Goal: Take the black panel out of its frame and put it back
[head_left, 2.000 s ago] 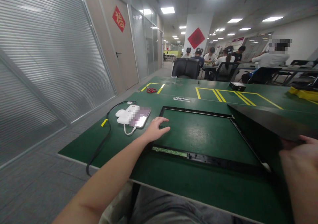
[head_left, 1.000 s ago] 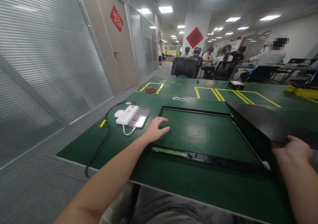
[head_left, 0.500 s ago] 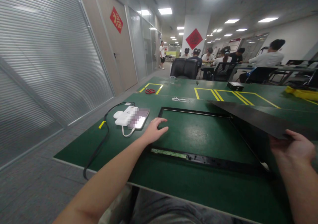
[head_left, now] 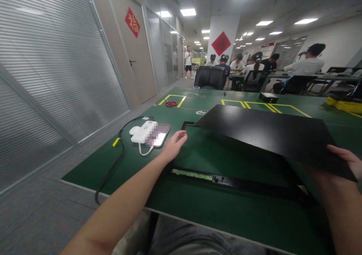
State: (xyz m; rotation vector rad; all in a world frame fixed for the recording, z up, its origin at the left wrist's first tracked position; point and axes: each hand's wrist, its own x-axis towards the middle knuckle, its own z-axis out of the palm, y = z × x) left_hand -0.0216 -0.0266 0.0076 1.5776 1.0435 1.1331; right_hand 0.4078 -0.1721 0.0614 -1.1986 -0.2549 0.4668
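My right hand [head_left: 353, 165] pinches the near right part of a black panel [head_left: 263, 128], thumb laid on top and fingers underneath. My left hand [head_left: 177, 143] is by the left side of a black frame [head_left: 254, 187]; its fingers and thumb are drawn close, but I cannot tell whether they grip the frame.

The panel is tilted over the frame, which lies flat on the table [head_left: 198, 217]. Held from one end, it could twist or slip from my grip, I judge, if its weight pulls on that corner. Its far left corner could scrape the frame, and a drop could hit the green circuit strip [head_left: 192, 174] along the near side.

Farther left, a phone [head_left: 164, 134] seems safely apart; red scissors [head_left: 171, 104] lie beyond.
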